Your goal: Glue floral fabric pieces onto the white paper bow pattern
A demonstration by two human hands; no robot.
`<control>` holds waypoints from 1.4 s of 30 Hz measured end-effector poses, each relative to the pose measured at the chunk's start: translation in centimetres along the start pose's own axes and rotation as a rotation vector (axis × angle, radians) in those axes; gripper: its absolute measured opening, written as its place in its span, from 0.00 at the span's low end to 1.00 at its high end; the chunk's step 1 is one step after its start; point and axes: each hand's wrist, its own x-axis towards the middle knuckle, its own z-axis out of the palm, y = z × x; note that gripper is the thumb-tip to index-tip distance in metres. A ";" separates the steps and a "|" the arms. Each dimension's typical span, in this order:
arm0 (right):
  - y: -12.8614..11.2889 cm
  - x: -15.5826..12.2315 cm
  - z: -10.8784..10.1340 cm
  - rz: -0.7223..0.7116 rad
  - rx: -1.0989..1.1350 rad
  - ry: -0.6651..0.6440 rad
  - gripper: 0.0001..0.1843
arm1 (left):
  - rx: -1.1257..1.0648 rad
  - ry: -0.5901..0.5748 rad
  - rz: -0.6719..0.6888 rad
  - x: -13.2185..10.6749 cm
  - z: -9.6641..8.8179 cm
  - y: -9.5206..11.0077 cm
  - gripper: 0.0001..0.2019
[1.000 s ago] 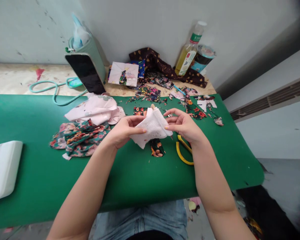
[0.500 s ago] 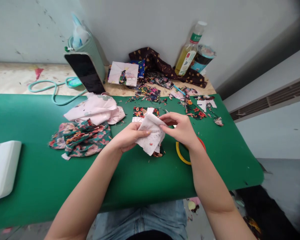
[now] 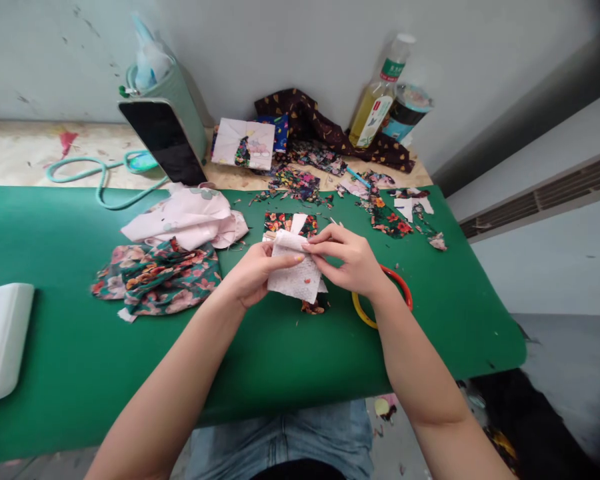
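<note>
A small white textured cloth (image 3: 296,279) with a few coloured specks is held up above the green table, its top edge folded over. My left hand (image 3: 256,270) pinches its left side, thumb lying across the front. At the upper right edge, my right hand (image 3: 344,259) grips the fold between thumb and fingers. Behind the cloth lies a dark floral fabric piece (image 3: 277,221) with a pale strip on it; the white cloth hides part of it. Scissors with red and yellow handles (image 3: 405,288) lie beside my right wrist, their blades mostly hidden.
Pink fabric (image 3: 180,217) and green floral fabric (image 3: 173,277) lie to the left, near a leaning phone (image 3: 165,140). Floral scraps (image 3: 300,183) spread across the back, below an oil bottle (image 3: 375,107). A white block (image 3: 3,340) sits at the far left.
The white cloth has turned more level and its top edge is now folded down further. My right hand has shifted slightly left along the fold; my left hand keeps its hold.
</note>
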 end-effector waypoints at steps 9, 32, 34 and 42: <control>-0.7 0.4 -0.2 -0.022 0.028 -0.045 0.08 | -0.010 0.089 0.125 0.5 0.0 -0.3 0.17; -2.2 -0.1 -0.9 0.063 -0.245 -0.143 0.11 | 0.003 0.107 0.256 0.8 -0.4 -0.3 0.17; -2.2 -0.6 -1.0 -0.001 -0.464 0.063 0.16 | -0.010 0.142 0.274 0.8 -0.2 -0.3 0.16; -1.5 -0.7 -0.8 -0.040 -0.207 0.381 0.27 | -0.052 0.256 0.337 0.9 0.0 -0.1 0.09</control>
